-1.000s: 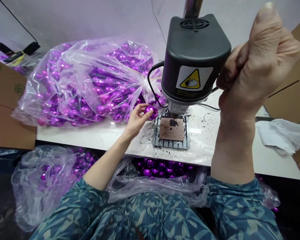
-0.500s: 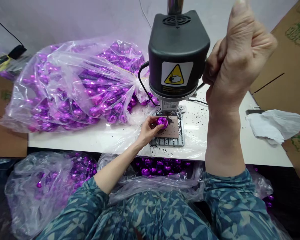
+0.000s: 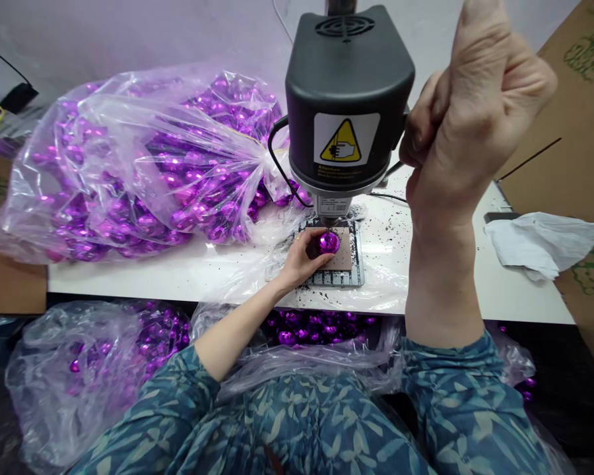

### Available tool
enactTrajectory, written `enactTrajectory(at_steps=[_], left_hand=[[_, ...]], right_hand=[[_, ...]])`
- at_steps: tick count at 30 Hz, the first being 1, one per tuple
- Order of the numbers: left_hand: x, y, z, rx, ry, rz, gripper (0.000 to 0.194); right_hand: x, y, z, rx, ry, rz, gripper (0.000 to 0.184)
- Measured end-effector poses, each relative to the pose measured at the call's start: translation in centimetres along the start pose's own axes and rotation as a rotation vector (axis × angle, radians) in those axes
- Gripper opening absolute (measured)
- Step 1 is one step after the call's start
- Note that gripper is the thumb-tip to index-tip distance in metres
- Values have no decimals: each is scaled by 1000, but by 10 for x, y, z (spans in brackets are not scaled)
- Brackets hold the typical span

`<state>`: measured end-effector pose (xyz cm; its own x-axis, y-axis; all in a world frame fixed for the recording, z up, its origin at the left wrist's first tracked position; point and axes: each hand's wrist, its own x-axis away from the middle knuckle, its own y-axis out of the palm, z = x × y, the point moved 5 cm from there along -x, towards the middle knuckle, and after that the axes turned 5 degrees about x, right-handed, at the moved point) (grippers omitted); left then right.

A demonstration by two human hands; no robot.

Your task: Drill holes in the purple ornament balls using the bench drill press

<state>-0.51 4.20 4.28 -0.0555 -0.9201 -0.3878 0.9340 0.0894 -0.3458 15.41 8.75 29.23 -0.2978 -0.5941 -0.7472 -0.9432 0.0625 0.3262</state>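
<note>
The shiny purple ball sits in my left hand, pinched between my thumb and fingers, directly beneath the metal tip of the black bench machine. It is over the brown pad on the slotted metal plate, and the tip looks just above it or touching it; from up here I cannot tell which. My right hand is raised beside the machine, its fingers curled tightly around the thin dark lever that sticks out from the housing, and that hand and forearm block part of my view to the right. Black specks are scattered over the plate and the white table, and a black cord loops down the machine's left side. Just left of my hand lies a big clear plastic bag packed with more purple balls, its gathered neck close to the machine. More bagged balls lie below the table edge, past my patterned blue sleeves. A crumpled white cloth lies on the right, near a cardboard sheet. A moment ago the ball was farther left, off the pad; now it has come in under the tip.
</note>
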Motion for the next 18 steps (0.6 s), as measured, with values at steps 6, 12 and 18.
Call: enactTrajectory(at_steps=[6,12,18], left_hand=[[1,1,-3,4,14,1,51],[1,0,-4,-10,-2,-6,51],[2,-1,-3,-20,16,-7,51]], right_hand=[[41,-15,-20,109,-223,37,41],[73,-29,-20,233,-223,38,58],[81,-34,-13,145,-416,40,53]])
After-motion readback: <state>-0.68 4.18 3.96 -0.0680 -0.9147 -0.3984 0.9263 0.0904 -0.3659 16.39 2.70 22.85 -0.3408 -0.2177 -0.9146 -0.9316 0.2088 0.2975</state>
